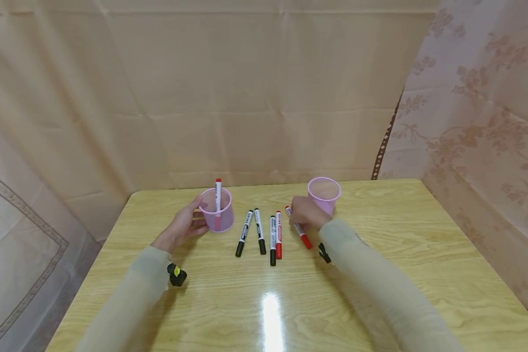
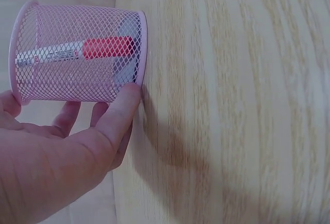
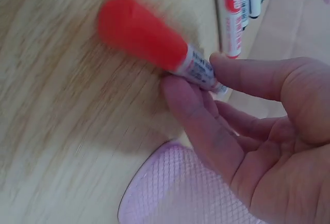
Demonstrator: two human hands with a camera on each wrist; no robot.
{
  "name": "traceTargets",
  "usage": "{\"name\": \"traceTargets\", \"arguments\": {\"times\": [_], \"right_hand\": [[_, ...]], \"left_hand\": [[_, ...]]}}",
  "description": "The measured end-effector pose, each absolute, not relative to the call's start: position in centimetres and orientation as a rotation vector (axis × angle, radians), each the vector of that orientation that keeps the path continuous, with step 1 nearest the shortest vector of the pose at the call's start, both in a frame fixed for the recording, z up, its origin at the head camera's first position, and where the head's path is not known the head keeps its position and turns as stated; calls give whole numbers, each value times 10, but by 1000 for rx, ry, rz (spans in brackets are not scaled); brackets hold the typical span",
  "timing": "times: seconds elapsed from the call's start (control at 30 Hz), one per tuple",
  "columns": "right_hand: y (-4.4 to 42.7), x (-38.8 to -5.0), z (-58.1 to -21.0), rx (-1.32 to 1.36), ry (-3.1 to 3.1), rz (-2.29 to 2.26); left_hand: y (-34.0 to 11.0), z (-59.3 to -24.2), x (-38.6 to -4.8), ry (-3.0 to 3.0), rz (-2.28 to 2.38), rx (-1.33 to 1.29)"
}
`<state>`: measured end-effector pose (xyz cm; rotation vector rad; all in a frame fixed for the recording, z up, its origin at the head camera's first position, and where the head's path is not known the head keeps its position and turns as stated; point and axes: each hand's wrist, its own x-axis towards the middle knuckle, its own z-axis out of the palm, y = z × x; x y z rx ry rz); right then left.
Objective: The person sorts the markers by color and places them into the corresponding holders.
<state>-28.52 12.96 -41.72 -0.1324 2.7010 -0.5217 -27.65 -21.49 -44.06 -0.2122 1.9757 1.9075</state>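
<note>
1. While the left hand (image 1: 186, 223) curves round the side of the left cup (image 1: 227, 218) in the head view, the right hand (image 1: 309, 213) pinches a tilted marker (image 1: 306, 241) in front of the right cup (image 1: 328, 206). The work looks barely begun: one red-capped marker (image 1: 218, 194) stands in the left cup, while three black-capped markers (image 1: 244, 233) and one red marker (image 1: 278, 234) lie loose on the table (image 1: 229, 303). No marker shows above the right cup's rim.

2. In the left wrist view, the fingers are against the pink mesh, one of them near the base; the cupped marker rests with its red end down (seen only through the mesh).

3. In the right wrist view, thumb and fingers close on the tilted marker's white barrel, its red end blurred. Whether it is clear of the wood cannot be told; it is outside both cups.
</note>
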Motion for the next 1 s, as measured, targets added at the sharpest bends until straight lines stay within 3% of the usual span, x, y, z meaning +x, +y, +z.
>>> {"name": "traceTargets", "arguments": {"times": [0.2,0.7,1.0], "right_hand": [[133,-285,-421,-90,2709,-576],[129,-288,-424,-61,2722,-539],[124,-288,-425,-72,2733,-565]], "left_hand": [[-221,-455,-284,1908,1974,-183],[-210,-436,-272,1965,1907,-236],[-218,-443,-276,1975,1919,-238]]}}
